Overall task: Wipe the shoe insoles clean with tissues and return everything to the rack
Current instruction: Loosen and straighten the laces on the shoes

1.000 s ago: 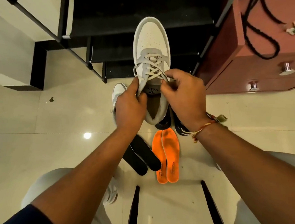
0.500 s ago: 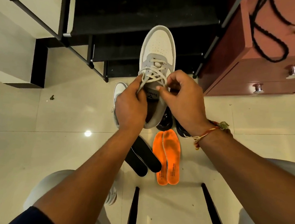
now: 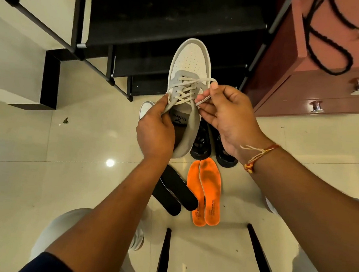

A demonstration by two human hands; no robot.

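Entry 1, right hand (image 3: pixel 226 116): I am logging it coming off the tongue and drawing a lace loop (image 3: pixel 203 79) out to the right, pinched between thumb and fingers.
Entry 2, left hand (image 3: pixel 155 131): it is shifting up the side of the white sneaker (image 3: pixel 190 63), now trapping a lace strand under the thumb.
Entry 3, tongue label (image 3: pixel 179 119): it is now showing, uncovered.

Pale glossy floor (image 3: pixel 39 188) tiles carry two overlapping orange insoles (image 3: pixel 207 192), with two black insoles (image 3: pixel 175 192) overlapping just left of them. Beyond them stand a pair of black shoes (image 3: pixel 201 144) and what seems to be a white shoe (image 3: pixel 146 109), mostly hidden. The black rack (image 3: pixel 162 26) stands farther back. A small scrap (image 3: pixel 65 120) lies well to the left.
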